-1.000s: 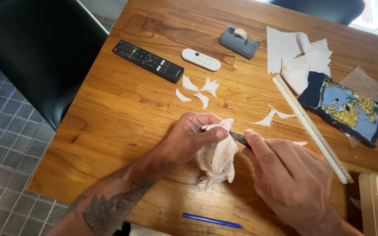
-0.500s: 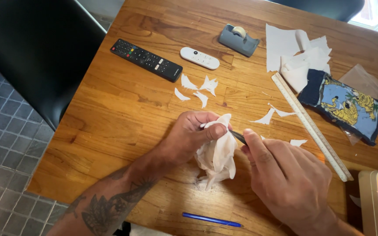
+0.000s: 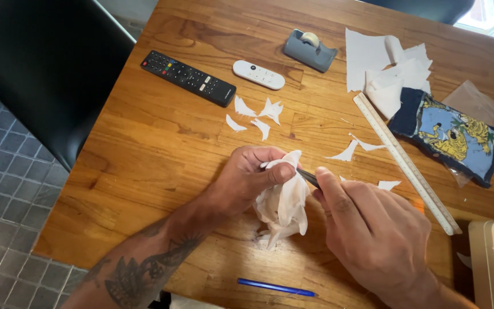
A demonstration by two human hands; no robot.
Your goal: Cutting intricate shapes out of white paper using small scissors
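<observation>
The left hand (image 3: 247, 177) pinched crumpled white paper (image 3: 284, 203) — the right hand (image 3: 373, 229) gripped a dark tool (image 3: 309, 178), possibly a blade, against it.

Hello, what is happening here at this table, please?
A person sits at a wooden table and works on a white crumpled paper piece. The left hand pinches its top, and the right hand holds a thin dark tool against it. Small white paper scraps lie behind, near a black remote and a white remote. A ruler lies to the right and a blue pen at the near edge.
</observation>
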